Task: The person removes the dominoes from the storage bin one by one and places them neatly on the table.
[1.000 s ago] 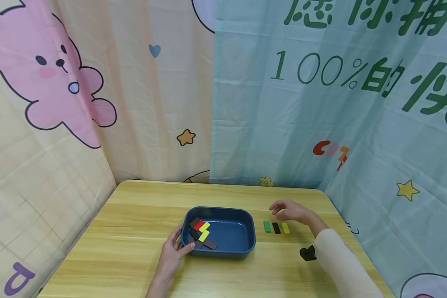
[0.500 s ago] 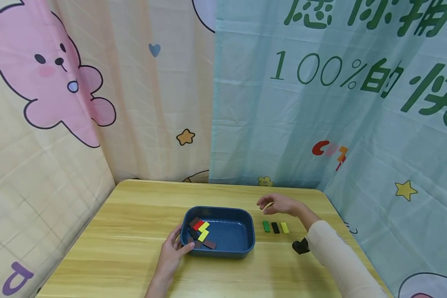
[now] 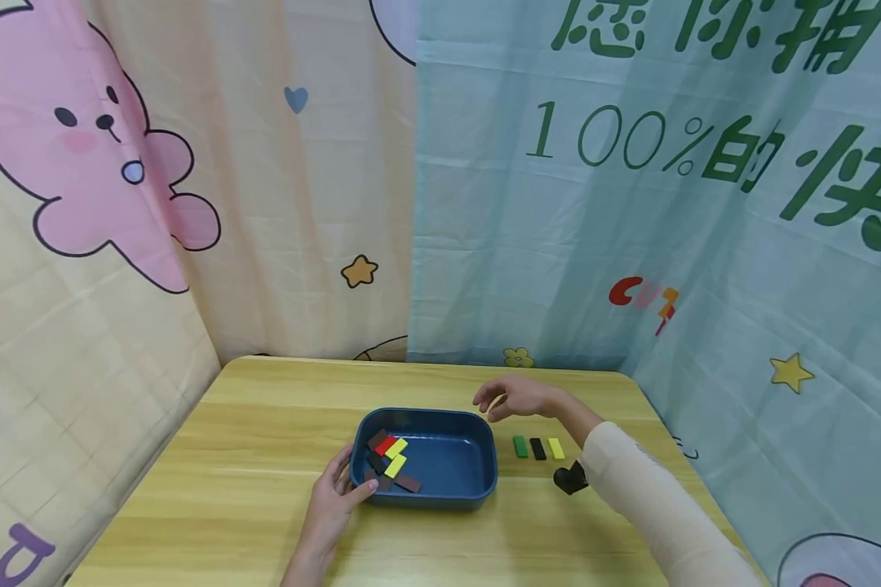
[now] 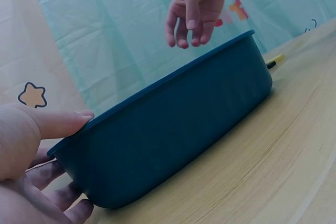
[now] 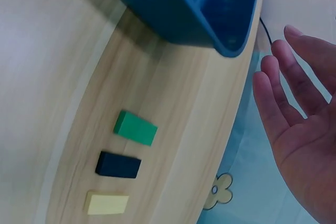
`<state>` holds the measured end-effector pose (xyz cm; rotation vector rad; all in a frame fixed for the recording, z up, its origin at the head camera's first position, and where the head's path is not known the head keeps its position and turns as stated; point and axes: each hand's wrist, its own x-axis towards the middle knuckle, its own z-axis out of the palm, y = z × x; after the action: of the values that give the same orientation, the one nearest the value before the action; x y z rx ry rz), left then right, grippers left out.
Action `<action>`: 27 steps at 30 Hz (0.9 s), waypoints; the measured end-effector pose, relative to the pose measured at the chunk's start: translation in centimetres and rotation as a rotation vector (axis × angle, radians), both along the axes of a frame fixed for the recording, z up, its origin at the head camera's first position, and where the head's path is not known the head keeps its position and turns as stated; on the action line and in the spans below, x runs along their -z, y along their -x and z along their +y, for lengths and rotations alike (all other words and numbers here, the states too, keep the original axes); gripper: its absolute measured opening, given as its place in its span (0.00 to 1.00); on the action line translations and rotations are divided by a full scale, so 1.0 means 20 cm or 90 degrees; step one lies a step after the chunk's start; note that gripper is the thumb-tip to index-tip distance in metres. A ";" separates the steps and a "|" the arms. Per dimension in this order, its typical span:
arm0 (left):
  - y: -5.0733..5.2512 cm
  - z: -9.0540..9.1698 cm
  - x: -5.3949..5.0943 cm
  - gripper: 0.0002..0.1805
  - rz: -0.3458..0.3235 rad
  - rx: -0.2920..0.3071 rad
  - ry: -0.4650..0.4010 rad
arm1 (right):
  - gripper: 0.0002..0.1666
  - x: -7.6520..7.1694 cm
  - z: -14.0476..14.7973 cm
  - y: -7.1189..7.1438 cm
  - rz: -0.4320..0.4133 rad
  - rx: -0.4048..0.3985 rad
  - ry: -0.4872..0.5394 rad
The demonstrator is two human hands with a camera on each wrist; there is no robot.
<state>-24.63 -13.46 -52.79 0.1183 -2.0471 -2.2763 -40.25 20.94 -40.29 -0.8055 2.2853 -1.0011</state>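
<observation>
My left hand (image 3: pixel 330 497) grips the near left corner of a dark blue plastic basin (image 3: pixel 426 504). Its thumb lies on the rim and the fingers go round the outer wall, as the left wrist view shows. Inside the basin, at its left end, lie several small blocks: a red block (image 3: pixel 385 445), yellow blocks (image 3: pixel 395 465), a black one and brown ones (image 3: pixel 408 483). Above the far right corner hovers my right hand (image 3: pixel 521 397), holding nothing, its fingers loosely bent. Right of the basin stand a green block (image 5: pixel 135 128), a black block (image 5: pixel 118 164) and a yellow block (image 5: pixel 107 203) in a row.
The basin rests on a light wooden table (image 3: pixel 264 456) with rounded far corners. Printed curtains (image 3: pixel 514 244) hang close behind and at both sides. A black object (image 3: pixel 568 478) shows at the right forearm, by the sleeve.
My right hand has moved left, from above the row of blocks to the basin's far right corner. The left hand keeps its hold. The head view has shifted slightly.
</observation>
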 end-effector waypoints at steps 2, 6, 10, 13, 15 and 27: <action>-0.01 -0.01 0.00 0.45 -0.004 -0.002 0.001 | 0.17 0.00 -0.05 0.00 -0.004 -0.013 -0.007; -0.01 -0.01 0.01 0.44 -0.009 -0.001 -0.006 | 0.19 -0.01 -0.15 0.00 -0.014 -0.032 -0.023; -0.01 -0.01 0.01 0.44 -0.010 0.005 -0.008 | 0.19 -0.02 -0.24 -0.01 -0.014 -0.050 -0.042; -0.01 -0.01 0.01 0.44 -0.009 0.005 -0.011 | 0.20 -0.01 -0.31 0.00 -0.017 -0.072 -0.050; -0.01 -0.01 0.02 0.44 -0.010 0.005 -0.012 | 0.20 -0.01 -0.35 0.00 -0.019 -0.088 -0.055; -0.01 0.00 0.02 0.43 -0.009 -0.001 -0.011 | 0.21 0.04 -0.54 0.03 -0.022 -0.165 -0.089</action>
<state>-24.45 -13.38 -53.23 0.1375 -2.0327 -2.2998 -40.85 10.10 -41.16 -0.9856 2.1276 -0.7253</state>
